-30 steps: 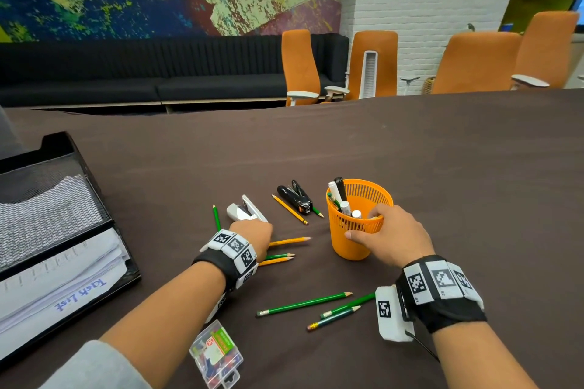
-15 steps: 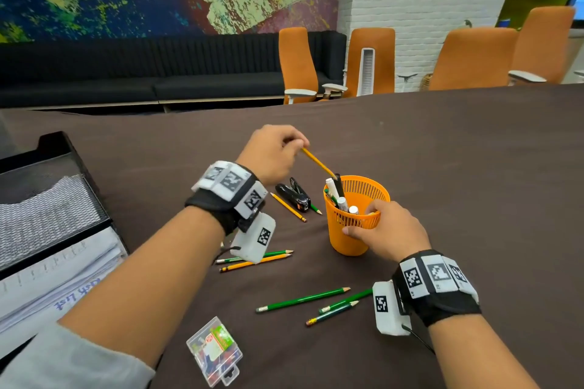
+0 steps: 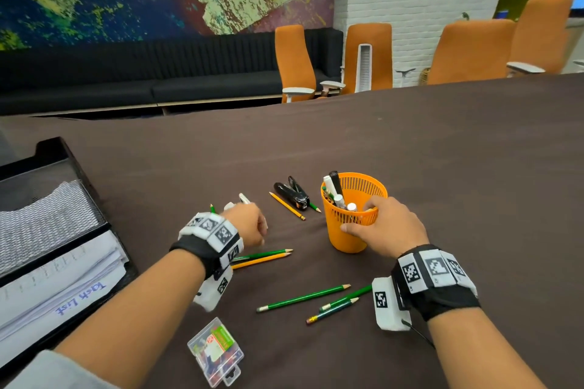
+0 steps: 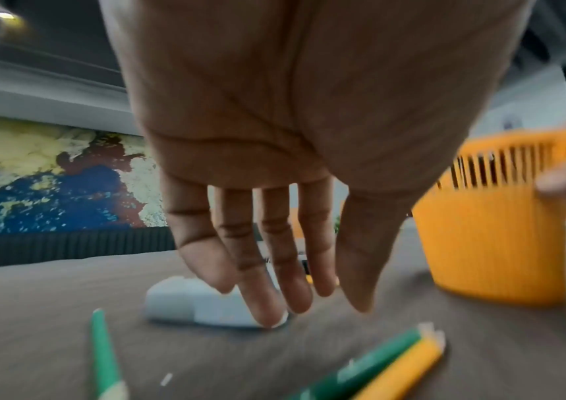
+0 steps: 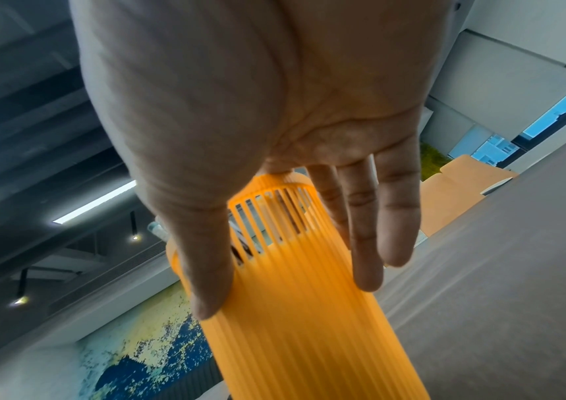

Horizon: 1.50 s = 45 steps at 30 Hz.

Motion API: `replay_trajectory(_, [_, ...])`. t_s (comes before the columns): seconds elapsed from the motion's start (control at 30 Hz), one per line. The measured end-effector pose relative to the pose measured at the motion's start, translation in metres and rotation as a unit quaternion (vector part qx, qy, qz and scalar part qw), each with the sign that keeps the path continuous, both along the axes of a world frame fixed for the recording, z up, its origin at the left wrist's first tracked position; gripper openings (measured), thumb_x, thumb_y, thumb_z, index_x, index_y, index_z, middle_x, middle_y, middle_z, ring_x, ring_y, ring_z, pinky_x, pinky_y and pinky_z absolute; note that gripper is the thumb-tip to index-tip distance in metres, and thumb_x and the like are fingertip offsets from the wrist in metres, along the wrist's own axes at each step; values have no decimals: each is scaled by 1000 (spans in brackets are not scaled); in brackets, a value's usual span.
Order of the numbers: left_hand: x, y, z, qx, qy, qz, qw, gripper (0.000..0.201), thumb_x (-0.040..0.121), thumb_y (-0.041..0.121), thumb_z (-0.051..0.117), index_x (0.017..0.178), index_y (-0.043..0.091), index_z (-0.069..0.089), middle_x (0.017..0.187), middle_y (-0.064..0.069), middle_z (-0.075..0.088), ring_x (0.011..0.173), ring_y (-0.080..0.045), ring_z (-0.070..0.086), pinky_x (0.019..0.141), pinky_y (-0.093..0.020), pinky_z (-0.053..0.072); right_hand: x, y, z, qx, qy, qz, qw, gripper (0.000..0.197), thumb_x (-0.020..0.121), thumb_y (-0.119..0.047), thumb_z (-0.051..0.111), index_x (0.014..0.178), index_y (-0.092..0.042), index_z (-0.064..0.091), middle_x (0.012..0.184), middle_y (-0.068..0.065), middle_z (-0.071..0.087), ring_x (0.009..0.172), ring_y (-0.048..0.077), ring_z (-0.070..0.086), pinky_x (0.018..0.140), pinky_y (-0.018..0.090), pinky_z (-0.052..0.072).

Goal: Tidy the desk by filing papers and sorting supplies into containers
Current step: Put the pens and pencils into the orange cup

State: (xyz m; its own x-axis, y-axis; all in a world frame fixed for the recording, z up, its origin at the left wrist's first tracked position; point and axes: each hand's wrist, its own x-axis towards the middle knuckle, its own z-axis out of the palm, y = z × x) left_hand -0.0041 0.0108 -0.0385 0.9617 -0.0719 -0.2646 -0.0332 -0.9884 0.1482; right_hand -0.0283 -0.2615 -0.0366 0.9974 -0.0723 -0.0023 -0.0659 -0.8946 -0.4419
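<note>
An orange slotted cup (image 3: 347, 234) stands mid-table with markers and pencils in it. My right hand (image 3: 357, 218) grips its near rim, thumb on the outer wall (image 5: 295, 338) and a finger over the rim. My left hand (image 3: 256, 230) hovers low to the cup's left with its fingers (image 4: 267, 297) straight and holding nothing. It is just above a white stapler (image 4: 199, 305). A green and a yellow pencil (image 3: 262, 257) lie together beside the left wrist. Three more green pencils (image 3: 303, 297) lie nearer me. One yellow pencil (image 3: 287, 206) rests by a black stapler (image 3: 292, 193).
A black mesh tray (image 3: 94, 199) at the left edge holds a stack of papers (image 3: 63, 278). A clear plastic box of small supplies (image 3: 216, 350) sits near my left forearm. Orange chairs (image 3: 467, 50) line the table's far side.
My left hand lifted a yellow pencil from the table up to the cup, then came back down empty beside the white stapler. The right hand stayed on the cup.
</note>
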Motion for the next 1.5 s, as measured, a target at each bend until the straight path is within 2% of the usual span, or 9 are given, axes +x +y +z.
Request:
replay_trajectory(0.33, [-13,8,-33,83,1,-11,996,13,86,29,68,98,24,69,105,0,68,99,-21,64,82,-30,52,-1,1,0,0,0,-2,1000,56,74,-65,71,113,-28,55,121,0,55,98,19,55,79,35,48])
replay_trajectory(0.57, [-8,-5,43,-81,-219,-18,972,24,97,42,53,116,42,67,110,11,66,103,-17,62,90,-35,49,1,2,-1,-3,-5,-5,1000,58,73,-66,70,114,-28,55,120,0,56,101,22,57,80,36,49])
replay_trajectory(0.7, [-1,-39,89,-58,-257,-98,960,23,96,46,53,114,45,68,93,18,52,96,-10,56,83,-32,48,0,3,-2,-7,-3,-6,1000,55,74,-65,70,111,-28,55,117,0,56,100,23,58,75,34,46])
replay_trajectory(0.87, [15,-87,107,66,-205,-148,965,22,92,30,62,106,42,72,105,10,67,97,-18,61,73,-30,47,1,2,-4,-6,-6,-4,1000,55,72,-67,71,108,-29,55,115,0,57,102,25,59,79,37,50])
replay_trajectory(1.03, [22,-95,103,27,-171,-141,975,40,88,21,67,125,37,62,122,5,64,108,-20,62,88,-38,54,3,0,-3,-5,-9,-3,1000,55,71,-69,70,107,-30,55,115,0,56,103,25,59,81,38,51])
replay_trajectory(1.13, [17,-80,104,-37,-185,-114,975,33,90,30,64,123,36,61,117,11,65,106,-15,61,91,-37,52,3,1,-4,-6,-9,-1,1000,56,72,-67,70,110,-29,56,116,0,56,102,25,59,78,36,48])
replay_trajectory(1.27, [9,-45,86,-112,-204,-31,972,7,90,25,62,92,30,67,92,12,66,86,-14,63,83,-35,54,2,1,-4,-5,-14,-2,1000,53,72,-67,70,107,-30,56,114,-1,57,99,24,59,75,35,47])
replay_trajectory(1.37, [5,-23,47,-48,-104,12,993,10,83,18,65,80,27,69,88,7,69,87,-19,66,77,-32,55,3,1,-5,-1,-16,-6,1000,54,71,-67,71,107,-30,56,115,-1,57,101,25,60,78,36,48])
replay_trajectory(1.5, [-4,0,-15,148,15,14,989,34,77,22,70,110,14,68,103,-6,67,92,-25,67,76,-32,57,2,2,-6,5,-16,-8,1000,55,70,-66,72,108,-30,56,117,0,56,102,25,60,81,37,49])
